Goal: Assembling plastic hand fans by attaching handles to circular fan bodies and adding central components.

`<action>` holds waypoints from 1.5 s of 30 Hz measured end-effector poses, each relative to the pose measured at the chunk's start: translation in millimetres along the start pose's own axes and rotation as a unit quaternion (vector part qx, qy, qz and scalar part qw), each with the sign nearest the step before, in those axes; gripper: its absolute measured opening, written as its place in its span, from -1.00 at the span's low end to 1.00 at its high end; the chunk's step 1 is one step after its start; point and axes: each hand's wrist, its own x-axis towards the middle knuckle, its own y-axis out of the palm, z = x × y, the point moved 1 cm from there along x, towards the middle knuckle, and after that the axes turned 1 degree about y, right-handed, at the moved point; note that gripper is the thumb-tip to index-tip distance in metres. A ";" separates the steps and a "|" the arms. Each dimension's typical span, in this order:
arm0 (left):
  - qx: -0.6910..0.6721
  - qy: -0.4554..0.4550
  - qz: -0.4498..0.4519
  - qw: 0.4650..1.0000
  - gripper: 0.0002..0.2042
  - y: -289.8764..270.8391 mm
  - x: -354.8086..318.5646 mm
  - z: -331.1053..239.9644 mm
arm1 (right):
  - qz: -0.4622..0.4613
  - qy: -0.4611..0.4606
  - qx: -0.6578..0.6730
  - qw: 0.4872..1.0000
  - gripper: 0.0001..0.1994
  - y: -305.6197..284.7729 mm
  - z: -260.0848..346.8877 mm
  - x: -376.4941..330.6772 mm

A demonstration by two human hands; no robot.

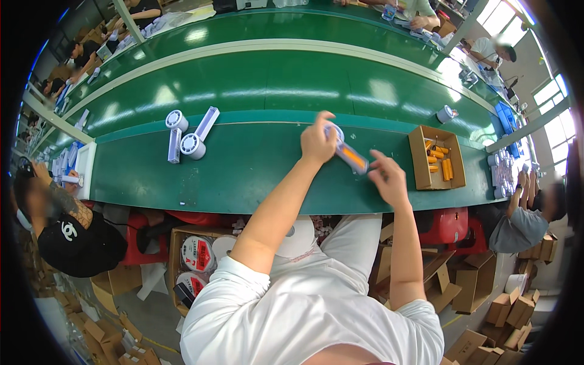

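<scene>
My left hand (319, 141) is closed round the head of a pale lavender handheld fan (360, 171) above the green table. The fan's handle lies open and points to the lower right, with an orange battery (353, 156) in it. Just off the handle's end is my right hand (389, 178), its fingers bent and apart, slightly blurred, with nothing visible in them. To the left, two similar fans lie on the table: the nearer fan (193, 146) and the farther fan (174, 120), both with trough-like handles.
A cardboard box (460, 173) of several orange batteries stands right of my right hand. Another fan piece (446, 114) sits farther back on the green conveyor (274, 73). Co-workers sit at both ends, with a white divider (87, 170) on the left and blue bins (506, 121) on the right.
</scene>
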 end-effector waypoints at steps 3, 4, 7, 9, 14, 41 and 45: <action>-0.022 -0.121 -0.222 0.967 -0.45 -6.2 22.6 26.7 | -0.232 0.156 0.059 0.958 -0.81 3.4 -70.0 -18.9; 0.014 -0.060 -0.186 0.981 -0.27 -5.9 19.3 31.4 | -0.270 0.197 0.077 0.939 -0.81 6.0 -76.3 -22.5; -0.061 0.057 0.098 0.992 -0.20 4.8 5.5 16.3 | -0.233 0.156 0.013 0.960 -0.83 6.3 -65.5 -20.4; 0.024 0.156 0.261 0.952 -0.27 10.6 5.0 5.6 | -0.159 0.112 -0.075 0.978 -0.85 6.4 -55.6 -13.3; 0.054 0.145 0.226 0.962 -0.52 3.2 5.7 8.1 | -0.161 0.135 -0.035 0.977 -0.84 7.6 -61.6 -12.7; 0.138 -0.013 0.177 0.974 -0.46 -123.0 -15.7 5.2 | -0.171 0.138 0.031 0.975 -0.85 -0.1 -62.2 -15.0; 0.150 0.181 0.248 0.940 -0.49 -30.6 -12.7 -23.3 | -0.199 0.127 0.032 0.971 -0.84 -1.9 -64.9 -24.0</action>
